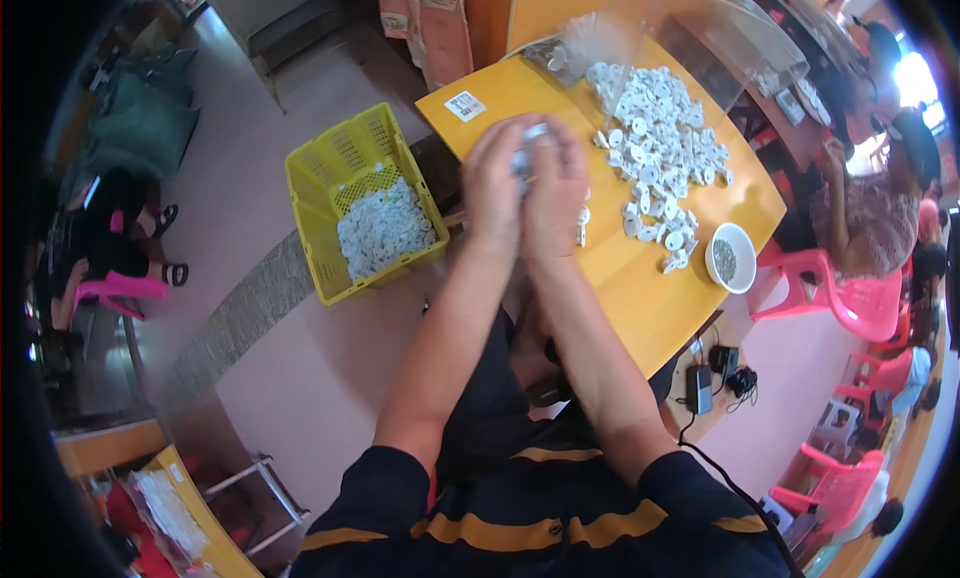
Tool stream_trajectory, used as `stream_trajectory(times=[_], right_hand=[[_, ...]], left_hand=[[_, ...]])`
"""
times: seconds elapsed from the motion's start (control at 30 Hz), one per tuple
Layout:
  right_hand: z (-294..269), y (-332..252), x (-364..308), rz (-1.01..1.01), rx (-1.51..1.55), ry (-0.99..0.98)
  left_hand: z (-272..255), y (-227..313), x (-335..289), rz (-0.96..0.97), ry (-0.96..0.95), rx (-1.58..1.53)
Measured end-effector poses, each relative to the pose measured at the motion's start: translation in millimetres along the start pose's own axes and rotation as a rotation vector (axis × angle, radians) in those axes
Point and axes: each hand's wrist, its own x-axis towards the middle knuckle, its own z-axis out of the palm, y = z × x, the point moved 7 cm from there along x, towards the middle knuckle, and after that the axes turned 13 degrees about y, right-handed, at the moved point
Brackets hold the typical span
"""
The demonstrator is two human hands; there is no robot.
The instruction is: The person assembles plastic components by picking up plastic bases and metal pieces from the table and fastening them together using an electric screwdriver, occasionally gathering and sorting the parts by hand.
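Both my hands are raised together over the left part of the yellow table (602, 308). My left hand (494, 183) and my right hand (554, 188) are cupped around small white plastic parts (535, 136), whose exact shape is blurred and half hidden by the fingers. To the right lies a heap of white plastic parts with round disc ends (655, 118). A few similar pieces show just beside my right hand. At the table's right edge stands a white bowl (745, 242) of small grey metal-looking bits.
A yellow plastic basket (312, 218), partly filled with white parts, stands left of the table. Behind the heap are a clear plastic bin (690, 38) and a plastic bag (585, 48). Pink chairs (860, 298) and seated people are at right; power adapters (699, 388) lie below the table edge.
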Motion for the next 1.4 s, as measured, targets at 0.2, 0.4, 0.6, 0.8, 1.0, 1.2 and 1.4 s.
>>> stream_trajectory(times=[0.2, 0.4, 0.6, 0.8, 1.0, 1.2, 1.4], right_hand=[[34.6, 179.1, -92.8, 0.239, -0.152, -0.009], [115.2, 251.5, -126.1, 0.179, -0.415, -0.267], [119.3, 222.2, -110.7, 0.161, -0.409, -0.335], [-15.3, 160.9, -133.7, 1.210, 0.706, -0.294], [-108.0, 147.5, -121.7, 1.366, 1.218, -0.134], [-165.8, 146.4, -118.5, 1.429, 1.279, 0.155], [-186.9, 150.6, -119.1, 1.272, 1.461, 0.133]], left_hand=[[-214.3, -74.7, 28.3, -0.364, 0.420, -0.054], [-324.3, -101.1, 89.6, -0.149, 0.042, 0.052], [-353.9, -45.7, 119.5, -0.088, 0.577, 0.082], [-150.7, 16.5, 67.7, 0.329, 0.062, 0.579], [19.9, -63.7, -24.5, 0.586, -0.819, 1.031], [30.7, -108.7, -73.9, 0.697, -0.978, 1.159], [-9.9, -82.5, -165.5, 0.789, -0.878, 1.171]])
